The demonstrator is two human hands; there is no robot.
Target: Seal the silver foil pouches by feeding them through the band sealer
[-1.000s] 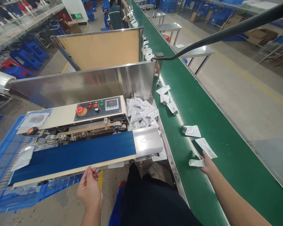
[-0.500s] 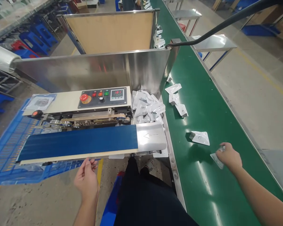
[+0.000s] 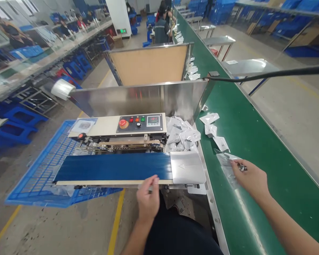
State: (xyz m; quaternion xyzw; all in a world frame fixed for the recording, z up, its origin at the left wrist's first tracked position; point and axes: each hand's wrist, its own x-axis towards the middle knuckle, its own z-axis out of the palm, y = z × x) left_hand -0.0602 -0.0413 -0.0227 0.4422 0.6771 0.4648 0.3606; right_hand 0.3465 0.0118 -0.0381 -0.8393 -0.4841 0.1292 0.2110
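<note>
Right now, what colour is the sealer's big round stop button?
Red, on a yellow base: the stop button shows best in the head view.

Factory hall, bright even overhead light. Grey concrete floor [image 3: 69,226] with a yellow painted line [image 3: 116,223]. A long green conveyor belt [image 3: 255,141] runs away towards the far end. Steel tables [image 3: 251,66] stand along its right side. Stacks of blue crates [image 3: 202,5] line the back. Blue stools [image 3: 21,118] stand at left beside a long bench [image 3: 42,60]. A white pillar [image 3: 119,16] carries a green sign [image 3: 123,31].
</note>
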